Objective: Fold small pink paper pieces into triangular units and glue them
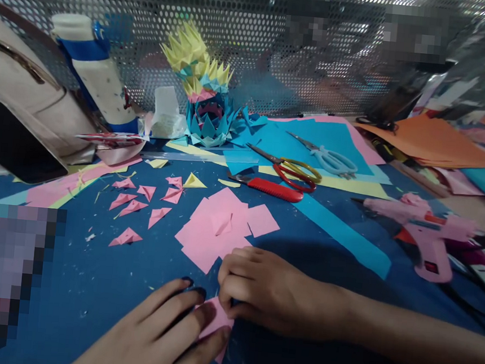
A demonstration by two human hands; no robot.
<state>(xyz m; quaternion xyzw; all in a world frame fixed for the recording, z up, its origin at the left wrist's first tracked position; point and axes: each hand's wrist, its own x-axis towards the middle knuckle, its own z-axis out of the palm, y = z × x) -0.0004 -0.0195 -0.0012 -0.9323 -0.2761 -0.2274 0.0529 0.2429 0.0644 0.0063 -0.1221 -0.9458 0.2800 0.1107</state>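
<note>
At bottom centre, the left hand (pixel 165 331) and right hand (pixel 269 291) pinch one pink paper (pixel 221 319). Pink squares (pixel 202 232) lie mid-frame, a red knife (pixel 276 189) upper right of them

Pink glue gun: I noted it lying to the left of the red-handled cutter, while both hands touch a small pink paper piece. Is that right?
Not quite: the head view shows the pink glue gun lying to the right of the red-handled cutter. The left hand and right hand do both touch a small pink paper piece.
</note>
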